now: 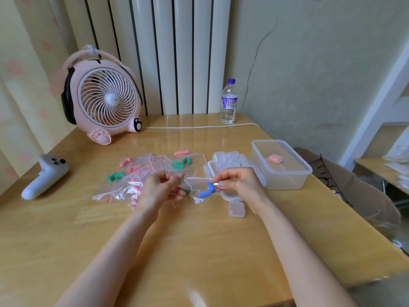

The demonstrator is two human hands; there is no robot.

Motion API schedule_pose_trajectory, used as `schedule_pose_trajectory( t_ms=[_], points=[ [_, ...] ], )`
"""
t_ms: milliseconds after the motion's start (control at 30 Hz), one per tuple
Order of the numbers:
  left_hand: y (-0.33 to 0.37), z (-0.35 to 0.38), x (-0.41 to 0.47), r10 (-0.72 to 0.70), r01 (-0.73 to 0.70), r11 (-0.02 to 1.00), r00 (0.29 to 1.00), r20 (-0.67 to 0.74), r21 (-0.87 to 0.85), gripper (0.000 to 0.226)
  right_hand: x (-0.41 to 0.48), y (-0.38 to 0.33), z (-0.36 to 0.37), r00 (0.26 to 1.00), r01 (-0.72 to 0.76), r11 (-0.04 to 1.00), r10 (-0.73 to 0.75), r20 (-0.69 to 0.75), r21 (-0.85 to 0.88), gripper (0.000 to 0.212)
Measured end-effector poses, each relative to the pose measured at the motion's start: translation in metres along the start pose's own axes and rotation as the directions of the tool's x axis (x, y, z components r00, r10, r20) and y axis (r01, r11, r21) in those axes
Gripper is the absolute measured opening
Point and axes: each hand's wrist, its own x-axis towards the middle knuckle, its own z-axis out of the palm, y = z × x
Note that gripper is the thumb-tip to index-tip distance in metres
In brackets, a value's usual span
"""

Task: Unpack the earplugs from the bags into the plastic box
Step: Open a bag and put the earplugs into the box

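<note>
Over the wooden table (199,251), left hand (163,187) and right hand (240,181) each pinch the zip bag (195,187) between them; best pull evenly, lest the blue earplugs (205,191) spill.

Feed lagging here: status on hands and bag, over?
Left hand and right hand both pinch small clear zip bag. Blue foam earplugs inside. Other bags piled behind.

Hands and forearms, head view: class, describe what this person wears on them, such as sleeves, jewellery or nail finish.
Both forearms are bare to the frame's edge: no sleeves, watch, bracelet or gloves. The right hand wears a thin ring on one finger. Its nails are long with a pale, shiny finish; the left hand has long nails too.
</note>
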Motion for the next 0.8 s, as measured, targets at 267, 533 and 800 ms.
schedule_pose_trajectory(
  t_ms=[267,533,800],
  points=[
    [0.0001,-0.0027,0.003,-0.068,0.068,0.996,0.998,0.002,-0.066,0.024,0.001,0.0028,-0.005,0.997,-0.041,0.998,0.037,0.067,0.054,0.022],
    [-0.006,0.0029,0.0003,-0.134,0.132,0.99,0.99,0.05,0.049,0.026,-0.0012,0.0005,-0.0025,0.987,0.098,0.985,-0.115,0.113,0.143,0.038],
    [-0.0039,0.0026,-0.0017,-0.208,0.204,0.977,0.975,0.073,0.053,0.025,0.0017,0.0023,-0.0002,0.981,0.144,0.989,-0.136,-0.141,0.044,0.011]
  ],
)
